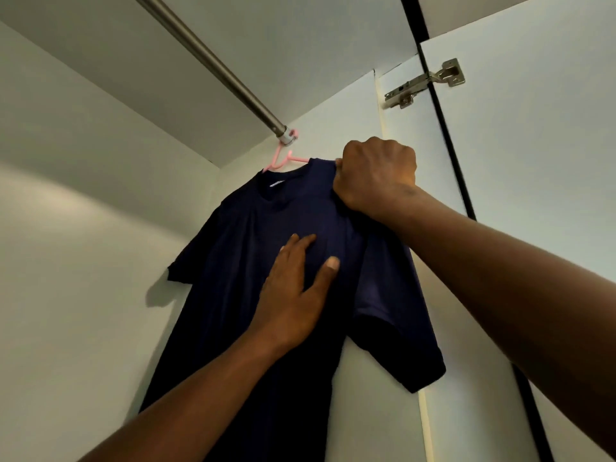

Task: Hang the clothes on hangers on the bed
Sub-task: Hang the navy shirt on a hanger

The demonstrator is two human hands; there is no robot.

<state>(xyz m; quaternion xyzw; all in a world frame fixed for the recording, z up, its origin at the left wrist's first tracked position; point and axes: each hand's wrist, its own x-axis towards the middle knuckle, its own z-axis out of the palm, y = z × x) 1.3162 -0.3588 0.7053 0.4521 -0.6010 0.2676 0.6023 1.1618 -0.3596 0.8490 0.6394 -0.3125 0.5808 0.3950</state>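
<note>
**Settling the shirt on the rail**

The dark navy short-sleeved T-shirt (233, 261) hangs on a pink plastic hanger (283, 160), hooked at the far end of the brushed metal wardrobe rail (213, 61). The right grip (375, 176) is clenched round the shirt's shoulder. The left grip (293, 295) lies flat and released on its chest. The shoulder probably wants gentle levelling. The white side panel (360, 121) crowds close behind.

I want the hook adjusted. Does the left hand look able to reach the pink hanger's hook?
Probably yes: the left hand lies flat on the navy shirt, holding nothing, and the pink hook above the collar is uncovered; the right hand grips the shoulder alongside.
</note>
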